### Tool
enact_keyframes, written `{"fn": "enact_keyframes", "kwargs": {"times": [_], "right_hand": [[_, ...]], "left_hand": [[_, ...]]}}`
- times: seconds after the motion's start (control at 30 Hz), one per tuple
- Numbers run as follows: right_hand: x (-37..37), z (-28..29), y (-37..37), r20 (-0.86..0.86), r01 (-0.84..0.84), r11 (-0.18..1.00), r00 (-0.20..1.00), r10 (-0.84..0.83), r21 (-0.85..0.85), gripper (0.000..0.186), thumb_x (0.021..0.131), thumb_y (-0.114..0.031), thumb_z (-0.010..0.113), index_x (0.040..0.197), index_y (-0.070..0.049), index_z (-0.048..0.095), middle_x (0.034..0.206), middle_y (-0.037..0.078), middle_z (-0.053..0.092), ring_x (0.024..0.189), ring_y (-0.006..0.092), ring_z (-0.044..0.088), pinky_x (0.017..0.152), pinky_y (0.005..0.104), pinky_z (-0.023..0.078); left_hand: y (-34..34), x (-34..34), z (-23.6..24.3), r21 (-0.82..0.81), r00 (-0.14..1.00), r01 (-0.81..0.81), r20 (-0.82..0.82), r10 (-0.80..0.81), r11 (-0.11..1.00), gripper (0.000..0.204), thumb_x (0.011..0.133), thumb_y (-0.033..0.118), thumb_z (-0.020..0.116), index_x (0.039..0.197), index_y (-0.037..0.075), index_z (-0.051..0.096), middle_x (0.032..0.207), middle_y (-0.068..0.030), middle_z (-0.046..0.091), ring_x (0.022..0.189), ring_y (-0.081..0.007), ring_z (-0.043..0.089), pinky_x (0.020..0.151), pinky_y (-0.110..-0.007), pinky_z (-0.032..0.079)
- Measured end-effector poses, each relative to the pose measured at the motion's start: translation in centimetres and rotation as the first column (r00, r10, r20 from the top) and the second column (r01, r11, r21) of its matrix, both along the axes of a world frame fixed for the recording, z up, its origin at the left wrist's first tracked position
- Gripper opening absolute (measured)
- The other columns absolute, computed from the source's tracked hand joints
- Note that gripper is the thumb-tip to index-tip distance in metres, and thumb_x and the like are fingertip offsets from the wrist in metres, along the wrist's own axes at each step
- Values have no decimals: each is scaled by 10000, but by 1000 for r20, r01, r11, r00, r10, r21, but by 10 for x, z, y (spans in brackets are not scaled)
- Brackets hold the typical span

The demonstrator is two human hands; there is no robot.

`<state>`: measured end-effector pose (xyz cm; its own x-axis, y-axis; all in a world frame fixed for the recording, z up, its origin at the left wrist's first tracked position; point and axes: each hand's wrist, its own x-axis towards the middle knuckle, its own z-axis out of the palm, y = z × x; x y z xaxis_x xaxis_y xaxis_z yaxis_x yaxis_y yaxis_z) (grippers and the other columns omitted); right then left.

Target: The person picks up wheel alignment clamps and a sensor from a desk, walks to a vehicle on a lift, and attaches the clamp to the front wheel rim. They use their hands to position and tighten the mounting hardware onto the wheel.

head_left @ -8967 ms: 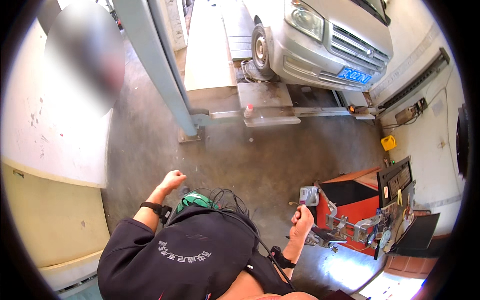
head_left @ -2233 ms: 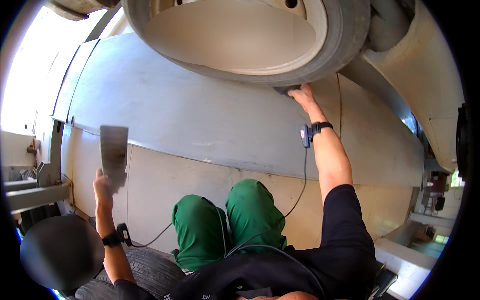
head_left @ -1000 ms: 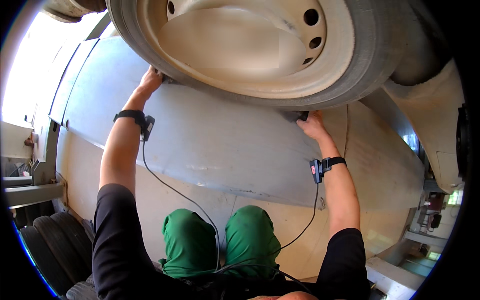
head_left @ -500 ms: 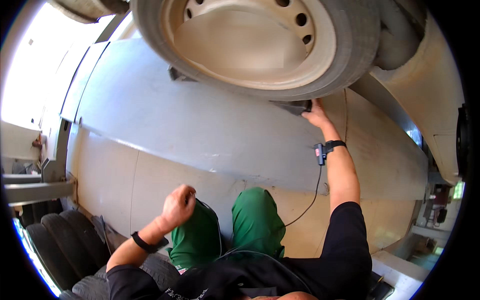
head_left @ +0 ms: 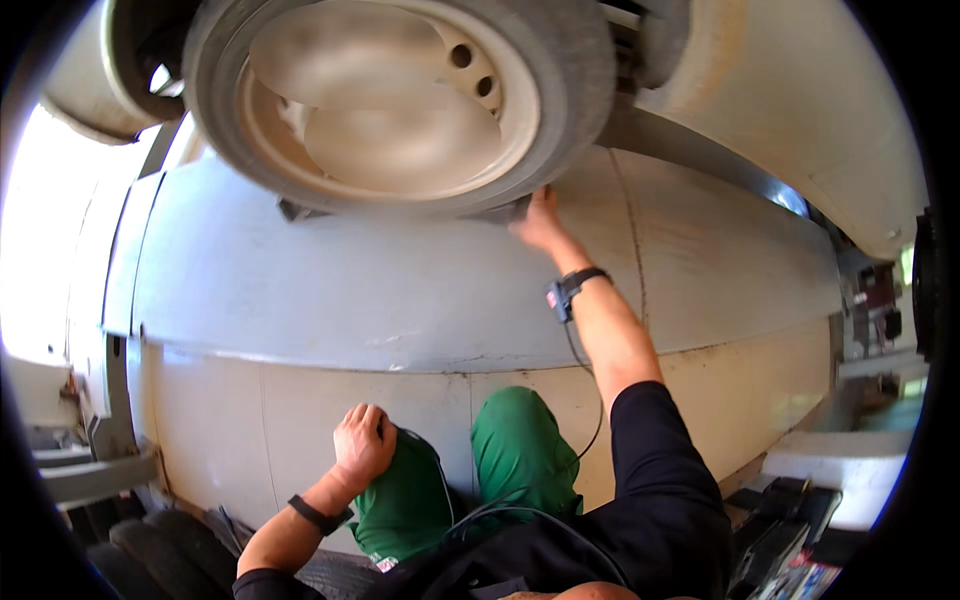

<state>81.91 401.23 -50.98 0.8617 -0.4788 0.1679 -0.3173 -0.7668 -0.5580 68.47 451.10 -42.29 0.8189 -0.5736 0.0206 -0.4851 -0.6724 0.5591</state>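
- The right hand (head_left: 544,222) is at the lower right of the wheel (head_left: 400,110), touching the outer end of a dark wedge (head_left: 496,212); blur hides the fingers – I cannot tell whether its grip is closed on it.
- That wedge lies on the grey platform (head_left: 400,300), well back from its near long edge, low against the tyre's right side.
- A second wedge (head_left: 298,210) sits at the tyre's left side, nearer the platform's left end and well apart from both hands.
- The left hand (head_left: 363,442) rests on the left knee (head_left: 400,475), its grip closed in a loose curl – outside the platform's near edge.
- The wheel stands on the platform, with a pale car body panel (head_left: 800,120) to its right.
- A black wristband (head_left: 585,280) with a small box circles the right wrist; a dark cable (head_left: 598,435) hangs from it.
- Loose tyres (head_left: 170,555) lie beyond the platform's near left corner.
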Motion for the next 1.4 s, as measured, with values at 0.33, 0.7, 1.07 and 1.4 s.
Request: {"fn": "enact_keyframes", "kwargs": {"times": [0.33, 0.7, 1.07, 1.4], "right_hand": [[-153, 161, 122, -21, 95, 835, 995, -100, 542, 588, 824, -213, 752, 1307, 24, 514, 1231, 176, 636, 985, 223, 681, 869, 373, 561], [-387, 502, 159, 8, 252, 622, 924, -383, 741, 188, 976, -145, 648, 1091, 4, 656, 936, 66, 720, 845, 116, 688, 754, 261, 561], [-654, 640, 119, 61, 622, 384, 475, -878, 682, 204, 993, -146, 618, 1048, 45, 660, 842, 60, 698, 775, 117, 668, 701, 250, 535], [-811, 736, 15, 116, 668, 241, 227, -967, 704, 237, 1019, -184, 593, 1065, 37, 665, 861, 74, 710, 768, 114, 665, 715, 262, 546]], "left_hand": [[-28, -58, 75, 283, 993, 46, -113, -14, 958, 139, 859, 198, 586, 813, 68, 605, 840, -132, 645, 824, -356, 640, 702, -488, 517], [-80, -85, 232, 415, 930, 331, -294, -220, 847, 255, 898, 243, 598, 1076, 61, 605, 1078, -157, 632, 1063, -347, 612, 907, -465, 508], [-206, -98, 367, 280, 956, 285, -152, -251, 917, 213, 933, 194, 554, 1036, 8, 574, 1025, -227, 611, 1016, -417, 593, 874, -518, 484], [-464, -214, 479, -131, 903, 425, -3, -429, 896, 211, 954, 189, 560, 1028, -5, 599, 979, -226, 638, 936, -423, 613, 838, -494, 492]]}}
